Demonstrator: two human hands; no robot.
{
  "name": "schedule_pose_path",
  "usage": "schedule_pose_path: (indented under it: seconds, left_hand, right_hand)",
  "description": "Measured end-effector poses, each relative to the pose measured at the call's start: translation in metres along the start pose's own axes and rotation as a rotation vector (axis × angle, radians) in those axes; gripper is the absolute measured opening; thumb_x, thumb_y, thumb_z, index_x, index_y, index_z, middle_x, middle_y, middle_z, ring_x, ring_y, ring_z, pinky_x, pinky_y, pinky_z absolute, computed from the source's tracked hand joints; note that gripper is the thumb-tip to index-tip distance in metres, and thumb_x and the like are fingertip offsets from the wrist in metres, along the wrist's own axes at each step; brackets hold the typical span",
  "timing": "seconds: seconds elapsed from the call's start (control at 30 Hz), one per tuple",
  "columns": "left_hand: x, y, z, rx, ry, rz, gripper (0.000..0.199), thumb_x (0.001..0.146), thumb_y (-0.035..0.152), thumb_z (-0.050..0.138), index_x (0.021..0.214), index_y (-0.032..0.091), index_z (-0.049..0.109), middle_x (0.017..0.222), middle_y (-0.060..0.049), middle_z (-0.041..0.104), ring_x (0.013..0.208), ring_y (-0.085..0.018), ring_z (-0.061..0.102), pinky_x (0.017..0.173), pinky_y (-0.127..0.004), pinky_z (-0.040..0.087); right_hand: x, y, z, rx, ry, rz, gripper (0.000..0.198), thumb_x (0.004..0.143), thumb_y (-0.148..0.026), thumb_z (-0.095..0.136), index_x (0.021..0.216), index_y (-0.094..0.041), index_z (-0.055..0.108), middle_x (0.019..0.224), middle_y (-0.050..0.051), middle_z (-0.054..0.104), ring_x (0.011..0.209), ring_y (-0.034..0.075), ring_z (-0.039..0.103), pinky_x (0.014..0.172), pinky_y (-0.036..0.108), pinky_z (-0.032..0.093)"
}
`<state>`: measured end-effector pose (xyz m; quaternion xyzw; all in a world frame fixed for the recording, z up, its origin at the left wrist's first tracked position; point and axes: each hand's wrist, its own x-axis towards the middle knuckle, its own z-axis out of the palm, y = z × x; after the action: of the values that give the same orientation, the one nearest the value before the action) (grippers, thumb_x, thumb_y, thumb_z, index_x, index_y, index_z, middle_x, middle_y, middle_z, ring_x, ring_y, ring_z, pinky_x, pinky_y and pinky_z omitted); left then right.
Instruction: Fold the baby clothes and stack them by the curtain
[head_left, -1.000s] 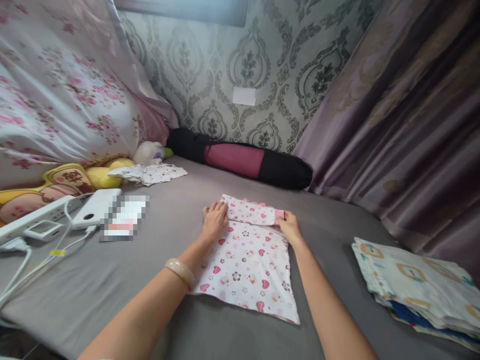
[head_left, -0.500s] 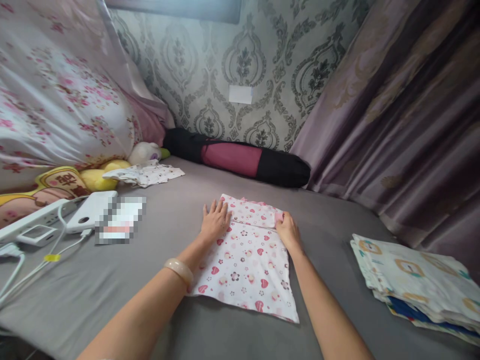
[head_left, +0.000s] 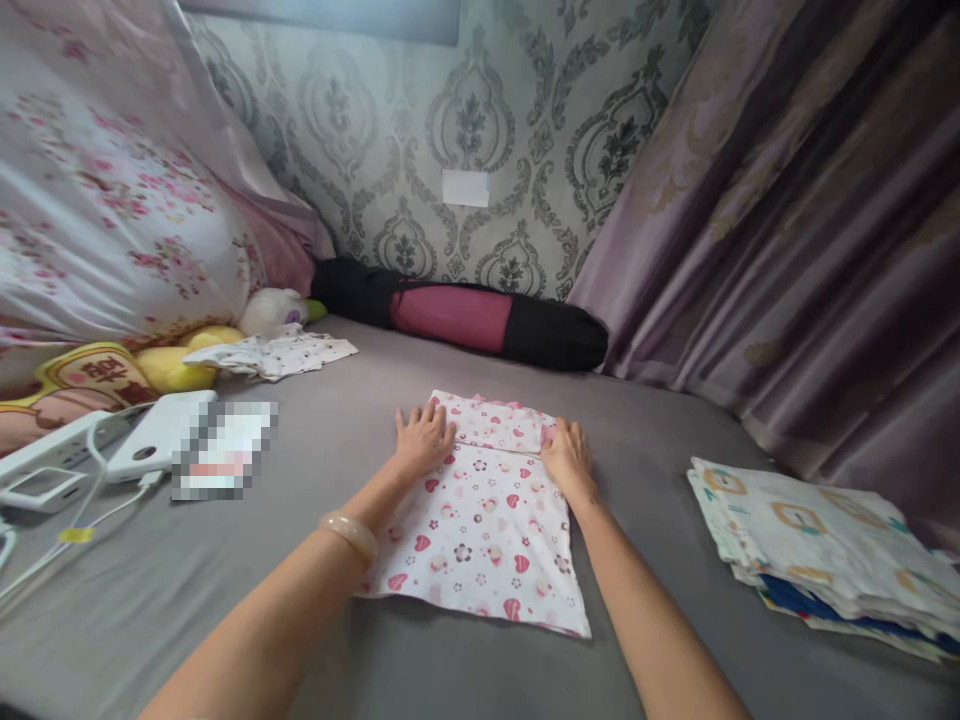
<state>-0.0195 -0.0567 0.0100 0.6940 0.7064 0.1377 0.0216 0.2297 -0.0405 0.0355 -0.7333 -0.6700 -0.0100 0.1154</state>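
A small white shirt (head_left: pixel 480 530), printed with red hearts, flowers and little figures, lies flat on the grey bed sheet. Its sleeve (head_left: pixel 495 425) is folded across the upper part, with the pink cuff at the right and a bit of pink frill along the far edge. My left hand (head_left: pixel 425 437) rests with spread fingers on the upper left edge of the shirt. At the upper right, my right hand (head_left: pixel 568 458) has its fingers closed at the pink cuff, which it partly covers.
A stack of folded cloths (head_left: pixel 817 540) lies at the right. On the left are a white printed garment (head_left: pixel 277 352), plush toys (head_left: pixel 176 362), a power strip (head_left: pixel 64 445), a white charger (head_left: pixel 161 435) with cables and a blurred flat item (head_left: pixel 225 450). A long black-and-red bag (head_left: pixel 454 318) lies along the wall.
My right hand has shifted slightly over the cuff, covering more of it. The left hand stays on the shirt's left edge. The whole view has moved slightly.
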Motion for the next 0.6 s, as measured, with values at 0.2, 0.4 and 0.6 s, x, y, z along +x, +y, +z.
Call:
schedule_pose_path:
  seconds: [0.2, 0.4, 0.6]
  left_hand:
    - [0.011, 0.013, -0.004, 0.039, 0.044, 0.074, 0.04, 0.094, 0.034, 0.035, 0.124, 0.015, 0.053, 0.143, -0.019, 0.046, 0.137, -0.034, 0.035, 0.111, -0.062, 0.017]
    - [0.016, 0.041, 0.014, 0.011, 0.073, 0.245, 0.046, 0.096, 0.029, 0.029, 0.139, 0.017, 0.043, 0.149, -0.014, 0.042, 0.142, -0.03, 0.029, 0.116, -0.055, 0.015]
    - [0.022, 0.04, 0.027, 0.021, 0.064, 0.243, 0.047, 0.097, 0.03, 0.027, 0.14, 0.021, 0.045, 0.148, -0.011, 0.045, 0.141, -0.029, 0.031, 0.115, -0.055, 0.017]
  right_hand:
    - [-0.002, -0.022, 0.008, 0.036, 0.047, -0.261, 0.048, 0.091, -0.009, 0.036, 0.137, -0.013, 0.047, 0.145, 0.016, 0.043, 0.131, 0.027, 0.04, 0.107, 0.042, 0.028]
    - [-0.008, -0.059, 0.022, 0.105, -0.045, -0.432, 0.05, 0.097, -0.028, 0.03, 0.144, -0.015, 0.041, 0.155, 0.01, 0.032, 0.144, 0.027, 0.02, 0.116, 0.05, 0.008]
    - [-0.006, -0.065, 0.029, 0.111, -0.102, -0.432, 0.052, 0.097, -0.03, 0.03, 0.147, -0.02, 0.038, 0.156, 0.007, 0.029, 0.145, 0.026, 0.019, 0.116, 0.052, 0.006]
